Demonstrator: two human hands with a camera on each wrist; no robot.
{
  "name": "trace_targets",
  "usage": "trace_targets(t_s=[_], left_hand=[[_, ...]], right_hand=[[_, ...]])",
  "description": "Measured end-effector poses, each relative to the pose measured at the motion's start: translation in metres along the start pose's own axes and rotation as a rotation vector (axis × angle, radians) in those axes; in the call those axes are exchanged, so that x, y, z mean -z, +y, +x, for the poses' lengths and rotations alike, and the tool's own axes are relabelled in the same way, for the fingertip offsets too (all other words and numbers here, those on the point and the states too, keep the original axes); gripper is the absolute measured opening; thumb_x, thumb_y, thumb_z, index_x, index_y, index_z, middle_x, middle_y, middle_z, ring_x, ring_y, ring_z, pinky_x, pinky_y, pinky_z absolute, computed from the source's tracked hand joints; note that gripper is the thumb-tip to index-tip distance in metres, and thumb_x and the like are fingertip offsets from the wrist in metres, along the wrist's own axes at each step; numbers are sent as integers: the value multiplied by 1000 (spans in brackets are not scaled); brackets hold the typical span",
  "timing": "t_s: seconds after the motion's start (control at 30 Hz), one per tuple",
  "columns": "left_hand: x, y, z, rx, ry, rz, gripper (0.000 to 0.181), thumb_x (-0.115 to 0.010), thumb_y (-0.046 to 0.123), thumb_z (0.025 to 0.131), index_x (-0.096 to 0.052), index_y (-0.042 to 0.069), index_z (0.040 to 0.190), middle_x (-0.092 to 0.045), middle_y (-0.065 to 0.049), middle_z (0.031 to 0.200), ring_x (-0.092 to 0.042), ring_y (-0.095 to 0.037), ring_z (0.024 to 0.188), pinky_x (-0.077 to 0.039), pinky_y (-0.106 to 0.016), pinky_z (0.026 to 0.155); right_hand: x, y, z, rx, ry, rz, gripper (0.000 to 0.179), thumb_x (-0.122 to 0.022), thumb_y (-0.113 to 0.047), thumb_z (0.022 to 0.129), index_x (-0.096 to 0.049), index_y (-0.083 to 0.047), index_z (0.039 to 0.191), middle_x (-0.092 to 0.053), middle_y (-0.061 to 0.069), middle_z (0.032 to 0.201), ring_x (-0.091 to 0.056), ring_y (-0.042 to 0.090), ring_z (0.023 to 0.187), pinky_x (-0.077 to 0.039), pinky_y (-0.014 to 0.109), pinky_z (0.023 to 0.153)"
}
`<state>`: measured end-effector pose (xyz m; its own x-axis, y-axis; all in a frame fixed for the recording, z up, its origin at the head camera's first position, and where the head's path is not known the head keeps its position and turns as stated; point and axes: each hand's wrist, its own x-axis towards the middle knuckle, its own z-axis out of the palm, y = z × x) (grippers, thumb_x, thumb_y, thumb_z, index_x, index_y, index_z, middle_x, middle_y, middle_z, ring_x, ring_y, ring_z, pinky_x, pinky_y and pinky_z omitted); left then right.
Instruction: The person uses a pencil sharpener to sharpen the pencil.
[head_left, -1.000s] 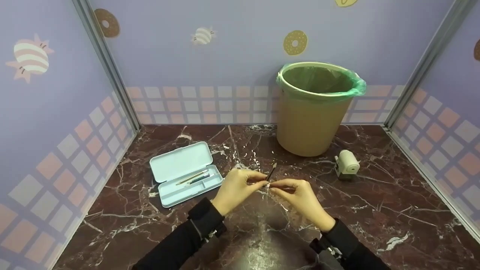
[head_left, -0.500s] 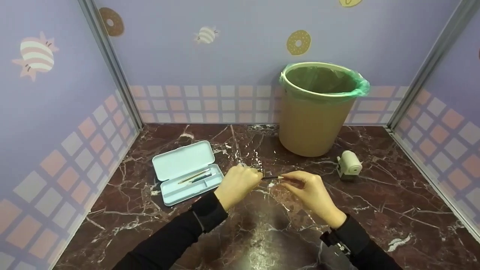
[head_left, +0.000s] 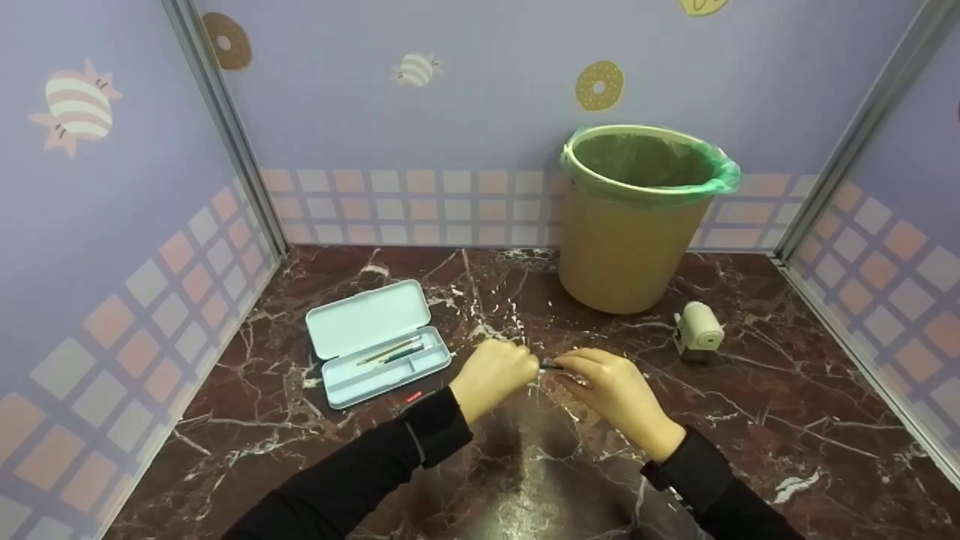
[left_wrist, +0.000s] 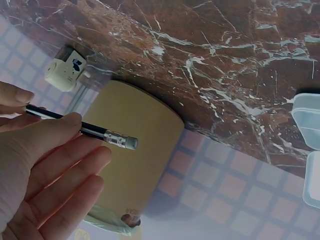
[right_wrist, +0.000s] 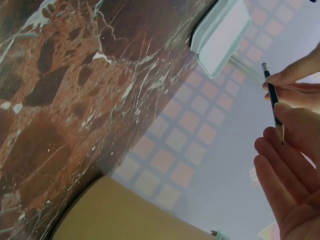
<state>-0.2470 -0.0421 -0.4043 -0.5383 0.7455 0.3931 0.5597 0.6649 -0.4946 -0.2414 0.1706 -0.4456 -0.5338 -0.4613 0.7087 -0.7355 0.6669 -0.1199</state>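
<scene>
A short dark pencil [left_wrist: 94, 129] with a metal band and grey eraser is held between both hands. My left hand [head_left: 495, 375] pinches it by thumb and finger near the eraser end, which sticks out free in the left wrist view. My right hand [head_left: 619, 394] pinches the other end, close to the bare wood and dark tip, as the right wrist view shows. The remaining fingers of both hands are loosely extended. In the head view, the hands hide most of the pencil.
Left of the hands lies an open light-blue pencil case [head_left: 379, 349] with several pencils [head_left: 394, 351]. A beige bin [head_left: 634, 247] with a green liner stands behind. At right sits a cream, box-like device [head_left: 699, 328], perhaps a sharpener. White bits [head_left: 515, 309] dot the marbled table.
The pencil was tip-up in my left fingers, with my right fingers at its lower end. It then turned level, tip towards my right hand, which now grips that tip end.
</scene>
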Motion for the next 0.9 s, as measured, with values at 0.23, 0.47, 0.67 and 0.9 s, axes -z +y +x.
trace_targets(t_s=[0.23, 0.47, 0.67, 0.9], left_hand=[[-2, 1, 0, 0, -12, -19, 20, -74, 28, 88, -70, 24, 68, -66, 12, 61, -55, -4, 50, -45, -19, 46], [-11, -8, -8, 52, 13, -194, 11, -76, 22, 87, -72, 19, 77, -70, 7, 70, -62, -8, 57, -50, -22, 51], [-24, -20, -27, 206, 42, -641, 17, -79, 19, 86, -78, 14, 102, -80, -1, 94, -74, -15, 76, -60, -27, 69], [-31, -24, -41, 374, 49, -1021, 18, -78, 15, 88, -79, 9, 105, -81, -7, 99, -76, -16, 79, -60, -22, 71]], right_hand=[[-3, -2, 2, 30, 31, -7, 23, -87, -6, 74, -79, -11, 95, -78, 1, 90, -74, 14, 82, -60, 27, 74], [-2, 1, -1, -38, 31, 83, 22, -85, -2, 76, -79, -11, 95, -78, 1, 91, -74, 14, 82, -59, 24, 74], [1, 4, -5, -134, 6, 237, 21, -83, 0, 79, -79, -11, 97, -78, 0, 94, -73, 12, 81, -54, 13, 74], [2, 6, -9, -209, -1, 335, 25, -81, 5, 79, -80, -11, 98, -79, 0, 96, -75, 15, 84, -56, 13, 76]])
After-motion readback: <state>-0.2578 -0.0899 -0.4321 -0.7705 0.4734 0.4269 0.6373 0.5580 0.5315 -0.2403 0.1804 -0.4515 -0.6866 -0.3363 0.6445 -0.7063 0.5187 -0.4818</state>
